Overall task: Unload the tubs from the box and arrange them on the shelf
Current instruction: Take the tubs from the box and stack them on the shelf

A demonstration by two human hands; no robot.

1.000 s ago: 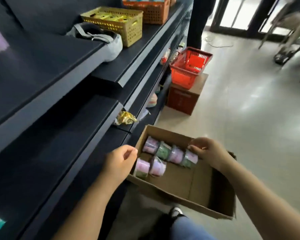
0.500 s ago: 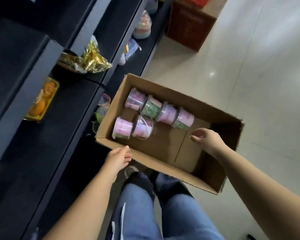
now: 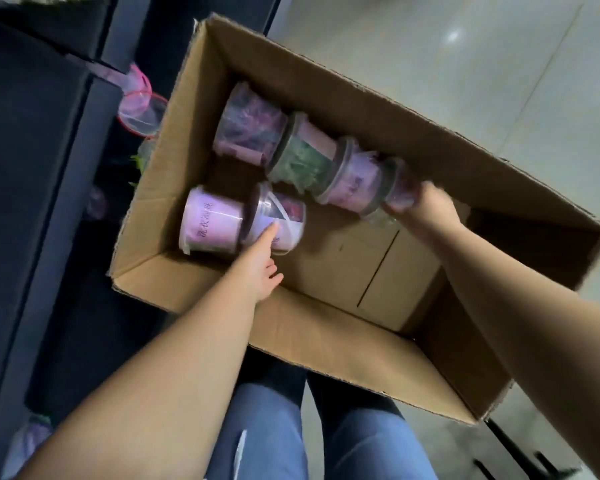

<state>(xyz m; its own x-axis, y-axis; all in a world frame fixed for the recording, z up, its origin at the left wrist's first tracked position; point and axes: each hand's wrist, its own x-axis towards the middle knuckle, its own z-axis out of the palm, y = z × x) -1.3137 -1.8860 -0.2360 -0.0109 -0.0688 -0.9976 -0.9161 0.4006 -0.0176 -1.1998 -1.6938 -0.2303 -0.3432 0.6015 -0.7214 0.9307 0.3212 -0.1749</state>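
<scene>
Head view: looks straight down into an open cardboard box (image 3: 326, 327) held beside a dark shelf (image 3: 32, 168)
Tubs: six round tubs lie on their sides on the box floor; clear plastic walls with lids; contents show lilac, purple or green
Far row: four tubs end to end along the far wall; purple tub (image 3: 248, 128) nearest the far-left corner, then green tub (image 3: 303, 157), pink tub (image 3: 352, 183), end tub (image 3: 400, 188)
Near row: two tubs by the left wall; lilac tub (image 3: 212, 225) next to the wall; clear-lidded tub (image 3: 281, 216) touching it, a pale strap crossing its lid
Left hand (image 3: 262, 271): over the near wall; index finger straight, tip on the clear-lidded tub's side; nothing clasped
Right hand (image 3: 426, 209): on the end tub, fingers wrapped round it as far as the blur allows
Shelf tub: a pink-rimmed tub (image 3: 141, 112) sits on a lower shelf board just outside the box's left wall
Hard to see: end tub mostly covered by the right hand and smeared by motion; lower shelf boards in deep shadow, the shapes there not identifiable
Writing: a line of dark characters runs along the lilac tub's band, too blurred to read; a small dark mark on the pink tub, also unreadable
Surroundings: jeans (image 3: 274, 427) below the near wall; pale floor (image 3: 465, 64) beyond the far wall
</scene>
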